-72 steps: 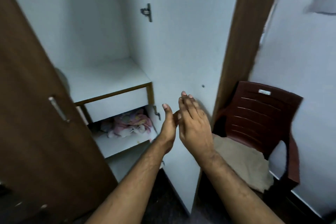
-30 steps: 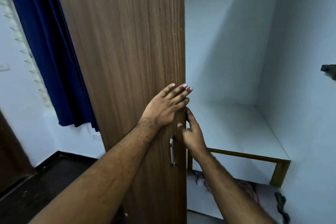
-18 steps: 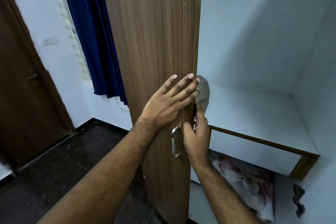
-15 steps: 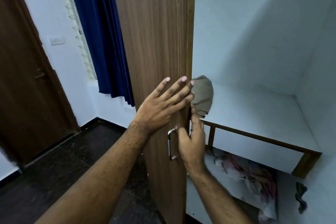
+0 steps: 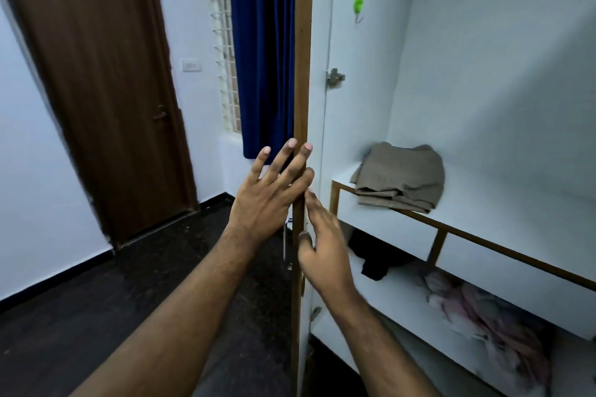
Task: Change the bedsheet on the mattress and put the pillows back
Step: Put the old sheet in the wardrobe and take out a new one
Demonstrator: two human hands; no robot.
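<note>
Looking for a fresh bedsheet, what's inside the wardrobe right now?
Upper shelf: folded beige cloth. Lower shelf: black garment, crumpled pink fabric. The bottom compartment is hidden. The left hand rests on the door edge.

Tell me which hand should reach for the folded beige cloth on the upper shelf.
Right. The right hand is already on the cupboard side of the door edge, nearer the beige cloth; the left hand rests on the door's outer face.

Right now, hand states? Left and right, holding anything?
Left hand: open, fingers spread flat against the wardrobe door edge, holding nothing.
Right hand: open, by the door's inner side, holding nothing.
</note>
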